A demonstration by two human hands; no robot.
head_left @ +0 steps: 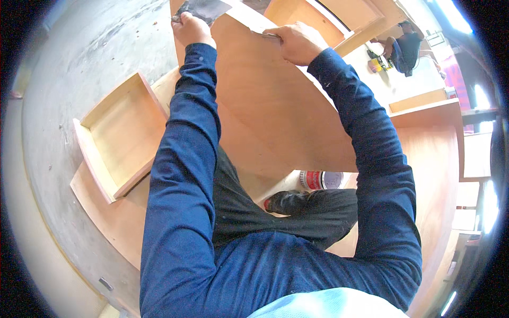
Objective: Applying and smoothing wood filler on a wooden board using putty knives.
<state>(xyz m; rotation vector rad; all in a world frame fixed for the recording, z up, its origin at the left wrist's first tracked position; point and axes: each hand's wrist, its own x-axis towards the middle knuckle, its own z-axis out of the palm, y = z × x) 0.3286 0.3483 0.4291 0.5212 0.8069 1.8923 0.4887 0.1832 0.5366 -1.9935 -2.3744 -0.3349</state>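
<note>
A large light-brown wooden panel (260, 100) stands tilted in front of me, between my arms. At its far upper left, my left hand (193, 31) is closed, with the thumb up, on a thin dark grey sheet (205, 9) that lies by the panel's top edge. My right hand (299, 43) is at the panel's upper right edge, fingers curled and the index finger toward the edge. Something small and greyish shows under those fingertips; its kind cannot be made out.
An open wooden drawer box (119, 135) lies at left on another board. A can with a red label (321, 179) stands by my bent leg. More wooden cabinet parts (307, 21) are beyond the panel. Another person (405, 50) is at far right, near a yellow-and-black tool (376, 64).
</note>
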